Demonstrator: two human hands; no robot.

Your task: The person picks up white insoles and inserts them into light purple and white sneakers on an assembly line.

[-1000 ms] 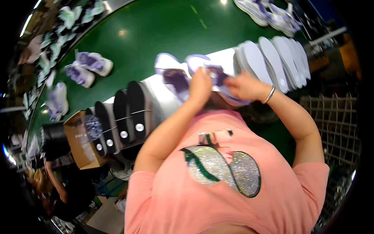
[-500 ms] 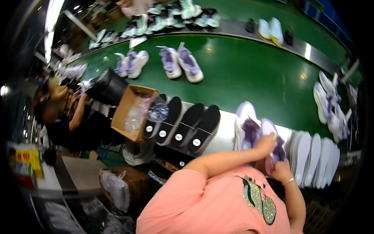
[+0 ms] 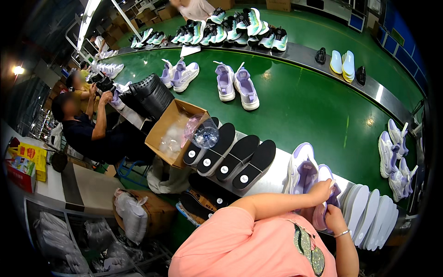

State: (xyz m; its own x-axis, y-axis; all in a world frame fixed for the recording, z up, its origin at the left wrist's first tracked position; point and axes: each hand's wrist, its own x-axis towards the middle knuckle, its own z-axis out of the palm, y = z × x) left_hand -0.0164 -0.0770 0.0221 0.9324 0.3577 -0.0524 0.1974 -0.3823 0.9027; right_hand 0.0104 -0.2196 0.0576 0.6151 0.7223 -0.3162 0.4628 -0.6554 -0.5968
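Lavender-white shoe (image 3: pixel 319 216) between left fingers (image 3: pixel 326 185) and right fingers (image 3: pixel 330 213).

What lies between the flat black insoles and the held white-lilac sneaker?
Head view: a strip of shiny silver bench edge, then another white-lilac sneaker, standing beside the held sneaker.

A glitter-fronted pink shirt (image 3: pixel 230 242) and silver bracelet (image 3: pixel 342 233) are worn

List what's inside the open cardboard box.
Inside the cardboard box lie whitish, see-through plastic and a pinkish piece. A clear, rounded plastic thing overlaps its right edge. They cover much of the bottom; whatever is underneath cannot be seen.
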